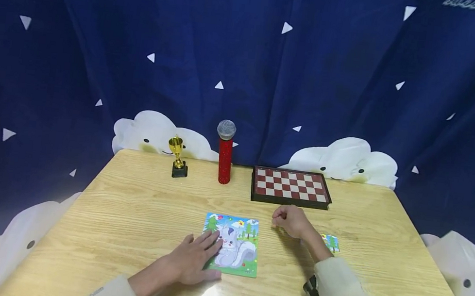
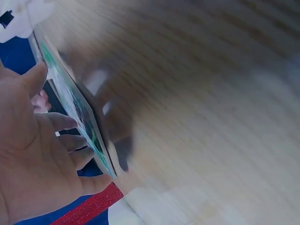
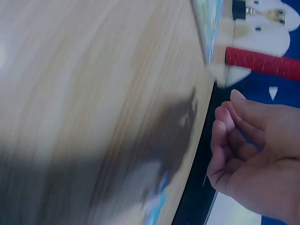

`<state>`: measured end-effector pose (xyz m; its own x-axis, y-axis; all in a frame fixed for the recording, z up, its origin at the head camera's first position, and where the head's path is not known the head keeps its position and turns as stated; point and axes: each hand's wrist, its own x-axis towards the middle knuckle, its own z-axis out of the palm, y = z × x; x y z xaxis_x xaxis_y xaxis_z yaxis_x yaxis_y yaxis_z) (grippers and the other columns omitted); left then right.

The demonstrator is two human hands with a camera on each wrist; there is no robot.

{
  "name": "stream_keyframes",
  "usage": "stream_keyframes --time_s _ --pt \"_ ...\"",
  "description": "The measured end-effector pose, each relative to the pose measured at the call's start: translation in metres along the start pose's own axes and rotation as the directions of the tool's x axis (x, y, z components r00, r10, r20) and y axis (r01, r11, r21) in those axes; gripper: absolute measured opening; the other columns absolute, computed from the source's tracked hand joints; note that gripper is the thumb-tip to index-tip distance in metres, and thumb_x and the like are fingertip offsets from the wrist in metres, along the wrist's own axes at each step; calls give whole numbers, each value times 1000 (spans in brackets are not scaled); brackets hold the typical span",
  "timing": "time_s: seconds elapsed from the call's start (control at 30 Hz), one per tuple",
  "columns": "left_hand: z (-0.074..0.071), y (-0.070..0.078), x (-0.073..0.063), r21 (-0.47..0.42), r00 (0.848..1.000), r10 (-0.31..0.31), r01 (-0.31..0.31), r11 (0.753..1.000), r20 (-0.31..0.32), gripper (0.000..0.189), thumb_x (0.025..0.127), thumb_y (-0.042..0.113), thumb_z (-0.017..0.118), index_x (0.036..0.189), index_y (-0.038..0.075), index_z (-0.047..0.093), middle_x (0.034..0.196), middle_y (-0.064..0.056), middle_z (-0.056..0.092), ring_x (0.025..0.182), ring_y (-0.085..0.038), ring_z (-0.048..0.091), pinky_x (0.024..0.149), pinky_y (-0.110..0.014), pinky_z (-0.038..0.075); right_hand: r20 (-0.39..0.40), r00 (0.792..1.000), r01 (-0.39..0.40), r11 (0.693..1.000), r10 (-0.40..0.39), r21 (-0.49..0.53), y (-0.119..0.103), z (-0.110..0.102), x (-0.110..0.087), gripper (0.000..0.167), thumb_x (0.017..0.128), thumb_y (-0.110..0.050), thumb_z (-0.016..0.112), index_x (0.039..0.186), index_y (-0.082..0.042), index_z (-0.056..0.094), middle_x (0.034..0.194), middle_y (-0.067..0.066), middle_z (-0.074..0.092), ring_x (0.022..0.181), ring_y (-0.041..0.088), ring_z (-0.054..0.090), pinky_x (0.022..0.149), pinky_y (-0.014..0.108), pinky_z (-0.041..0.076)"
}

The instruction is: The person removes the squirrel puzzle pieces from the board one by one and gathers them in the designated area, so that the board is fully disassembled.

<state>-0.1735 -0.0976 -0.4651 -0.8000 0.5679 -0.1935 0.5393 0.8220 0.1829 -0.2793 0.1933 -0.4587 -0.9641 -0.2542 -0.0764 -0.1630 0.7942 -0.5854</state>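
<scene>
A square picture puzzle [image 1: 236, 250] with a grey-and-white squirrel on a green and blue scene lies on the table. My left hand [image 1: 196, 259] rests on its left side, fingers spread and nearly straight. In the left wrist view the puzzle [image 2: 75, 103] shows edge-on beside the fingers. To the right of the puzzle, my right hand [image 1: 292, 221] hangs over the table near the chessboard's front edge. Its fingers are loosely curled, and nothing shows between them in the right wrist view. A small picture piece [image 1: 331, 242] lies behind the right wrist, partly hidden by the forearm.
A red-and-white chessboard [image 1: 290, 186] in a black frame lies at the back. Left of it stand a red microphone [image 1: 225, 159] with a silver head and a small gold trophy [image 1: 177, 153] on a black base. A dark blue curtain [image 1: 249, 47] hangs behind the table.
</scene>
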Motion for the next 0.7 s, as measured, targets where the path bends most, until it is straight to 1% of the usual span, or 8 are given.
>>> stream_keyframes --time_s 0.13,0.27,0.4,0.53,0.7 --pt "0 3 -3 -8 1000 -2 2 1000 17 79 90 64 42 149 11 32 158 -9 24 145 -29 26 110 -59 30 31 999 11 1000 -11 22 -20 17 6 6 90 -11 63 89 -7 67 73 1 61 60 9 47 54 21 40" --pt "1 4 -6 -8 1000 2 -1 1000 20 79 90 64 42 149 11 32 157 -9 25 144 -29 27 109 -58 31 43 999 -4 998 1 62 -39 30 9 5 89 -12 65 88 -7 68 73 1 61 58 11 48 53 22 40" --pt "1 4 -8 4 1000 5 -5 1000 14 81 90 64 43 149 11 32 157 -10 25 144 -29 28 108 -58 32 41 999 21 997 -23 69 -56 43 14 6 88 -12 67 83 -8 68 71 -1 61 61 10 48 54 21 40" --pt "1 5 -9 22 1000 2 -2 1000 10 81 89 64 43 148 10 32 157 -10 27 143 -29 29 108 -58 32 67 996 48 996 -53 75 -72 56 16 8 87 -13 67 81 -8 69 70 -2 61 62 8 49 55 19 40" --pt "2 4 -9 22 1000 2 -2 1000 18 81 89 64 43 148 10 32 156 -9 28 144 -29 28 108 -58 33 115 992 35 985 -55 167 -84 71 16 8 88 -9 65 82 -5 69 69 2 63 60 9 55 52 18 44"
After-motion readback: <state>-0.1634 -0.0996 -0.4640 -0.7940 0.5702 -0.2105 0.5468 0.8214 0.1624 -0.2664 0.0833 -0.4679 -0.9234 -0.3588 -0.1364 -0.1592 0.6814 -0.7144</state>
